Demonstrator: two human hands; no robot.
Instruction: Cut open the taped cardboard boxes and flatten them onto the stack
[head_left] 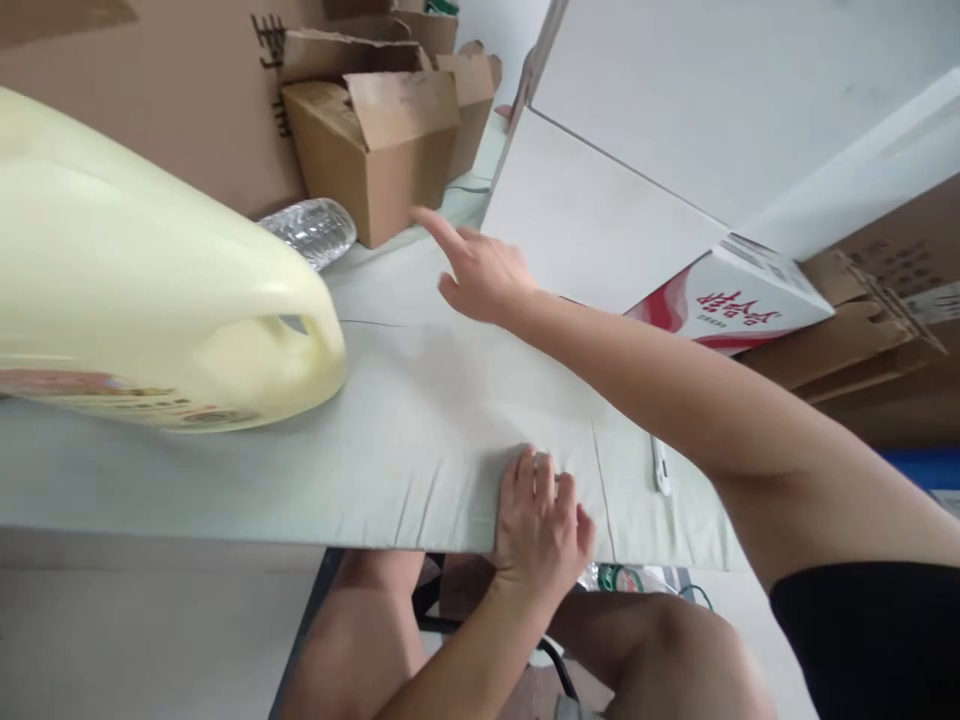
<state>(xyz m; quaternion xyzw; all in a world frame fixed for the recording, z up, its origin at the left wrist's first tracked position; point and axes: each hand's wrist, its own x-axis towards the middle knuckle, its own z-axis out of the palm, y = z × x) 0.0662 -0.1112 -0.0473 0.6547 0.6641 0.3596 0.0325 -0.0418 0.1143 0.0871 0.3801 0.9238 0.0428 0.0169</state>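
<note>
My right hand [484, 268] reaches in from the right above the cloth. Its index finger stretches toward the small cardboard box [405, 150], the thumb stands apart, and nothing is held; whether the fingertip touches the box I cannot tell. Near the front edge, my left hand [541, 515] rests palm down on the pale green cloth [375, 470], its fingers slightly bent and nothing visible in them. A large pale yellow plastic jug [172, 290] with a moulded handle fills the left side. Behind its handle lies a crinkled, shiny silvery package [315, 230].
White panels [600, 210] stand at the upper right. Beside them are a white-and-red printed box [720, 305] and open cardboard cartons [862, 340]. A slim white tool [660, 465] lies under my right forearm. Below the edge, a bottle with a green label [626, 578] shows by my legs.
</note>
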